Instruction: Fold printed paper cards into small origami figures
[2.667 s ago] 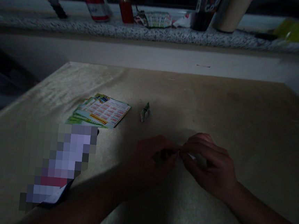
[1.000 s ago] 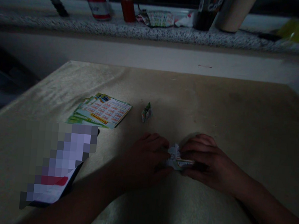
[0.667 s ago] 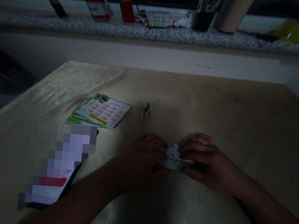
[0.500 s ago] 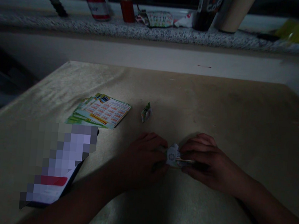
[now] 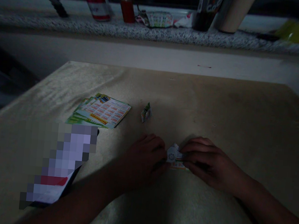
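Note:
A small folded printed paper (image 5: 172,156) lies low over the table between both hands, its upper edge coming to a peak. My left hand (image 5: 145,158) is closed at its left side, thumb and fingers pinching that edge. On the other side my right hand (image 5: 205,160) presses the paper's right part with its fingers and thumb, covering much of it. Printed rows show along the paper's lower strip. Farther back stands a small folded paper piece (image 5: 146,112), green and white, apart from both hands.
A stack of printed green-and-white cards (image 5: 107,110) lies left of centre on the table (image 5: 218,100). Nearer me is a phone (image 5: 61,167) with a blurred screen, beside my left forearm. Along the granite sill (image 5: 146,31) stand a red can (image 5: 97,3), a small red bottle (image 5: 127,10) and a dark bottle (image 5: 206,14).
The right side of the paper has been pressed down flatter, and its printed lower strip now shows. My right hand has shifted slightly; my left hand stays nearly in place.

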{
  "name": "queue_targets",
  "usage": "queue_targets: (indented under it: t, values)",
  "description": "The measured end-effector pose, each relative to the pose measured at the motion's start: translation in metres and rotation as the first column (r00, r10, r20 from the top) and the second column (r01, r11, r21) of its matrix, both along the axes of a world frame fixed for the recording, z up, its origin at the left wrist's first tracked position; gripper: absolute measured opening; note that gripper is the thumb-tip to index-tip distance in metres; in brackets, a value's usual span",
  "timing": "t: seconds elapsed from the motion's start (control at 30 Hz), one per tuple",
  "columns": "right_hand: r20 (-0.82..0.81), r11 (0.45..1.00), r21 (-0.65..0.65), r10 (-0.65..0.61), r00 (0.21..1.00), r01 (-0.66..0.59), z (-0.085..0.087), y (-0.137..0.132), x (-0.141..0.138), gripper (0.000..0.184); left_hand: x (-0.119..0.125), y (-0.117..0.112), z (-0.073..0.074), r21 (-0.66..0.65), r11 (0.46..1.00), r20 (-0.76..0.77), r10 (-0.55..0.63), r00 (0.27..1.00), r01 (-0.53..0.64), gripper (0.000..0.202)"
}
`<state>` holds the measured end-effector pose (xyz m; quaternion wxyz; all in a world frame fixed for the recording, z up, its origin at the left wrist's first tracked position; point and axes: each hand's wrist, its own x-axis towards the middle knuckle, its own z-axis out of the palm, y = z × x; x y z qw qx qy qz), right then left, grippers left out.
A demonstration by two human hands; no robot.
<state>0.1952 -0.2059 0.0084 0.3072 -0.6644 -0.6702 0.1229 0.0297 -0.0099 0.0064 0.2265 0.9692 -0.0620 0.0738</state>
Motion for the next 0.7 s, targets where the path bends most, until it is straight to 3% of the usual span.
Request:
queue_targets:
  t: [0.3,0.7]
  values:
    - [0.006,0.999,0.008,-0.048,0.999,0.048,-0.004,0.000,-0.001,0.006,0.002,-0.004,-0.001,-0.035,0.991,-0.017,0.132,0.991,-0.132,0.010]
    - [0.080,0.959,-0.073,-0.267,0.960,0.272,-0.008,-0.002,-0.009,0.007,0.000,-0.016,-0.001,-0.006,0.949,-0.062,0.314,0.947,-0.315,0.016]
